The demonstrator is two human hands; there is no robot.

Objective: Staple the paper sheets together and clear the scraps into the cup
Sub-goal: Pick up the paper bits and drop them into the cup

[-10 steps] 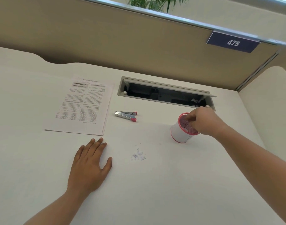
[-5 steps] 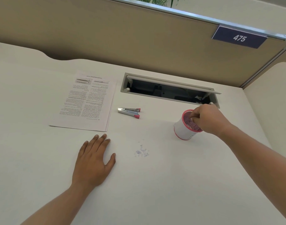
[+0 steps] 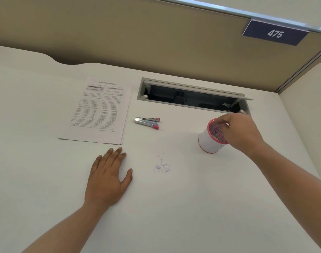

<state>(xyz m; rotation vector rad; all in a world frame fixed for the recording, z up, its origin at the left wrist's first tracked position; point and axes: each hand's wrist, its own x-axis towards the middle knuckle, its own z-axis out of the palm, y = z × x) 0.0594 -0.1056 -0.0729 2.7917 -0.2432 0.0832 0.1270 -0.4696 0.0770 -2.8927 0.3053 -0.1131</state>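
A stack of printed paper sheets (image 3: 99, 112) lies on the white desk at the left. A small silver stapler with pink ends (image 3: 147, 122) rests to their right. A little pile of paper scraps (image 3: 162, 166) sits in the middle of the desk. The white cup with pink rims (image 3: 209, 141) stands at the right. My right hand (image 3: 241, 132) hovers over the cup's mouth with fingertips pinched together above it; whether scraps are between them is too small to tell. My left hand (image 3: 108, 177) lies flat on the desk, fingers apart, left of the scraps.
An open cable hatch (image 3: 192, 95) is cut into the desk behind the stapler and cup. A beige partition (image 3: 137, 37) with a sign reading 475 (image 3: 274, 33) closes off the back. A side panel rises at the far right.
My right hand stays over the cup with only slight finger motion. The left hand rests in the same spot. The view has tilted a little.
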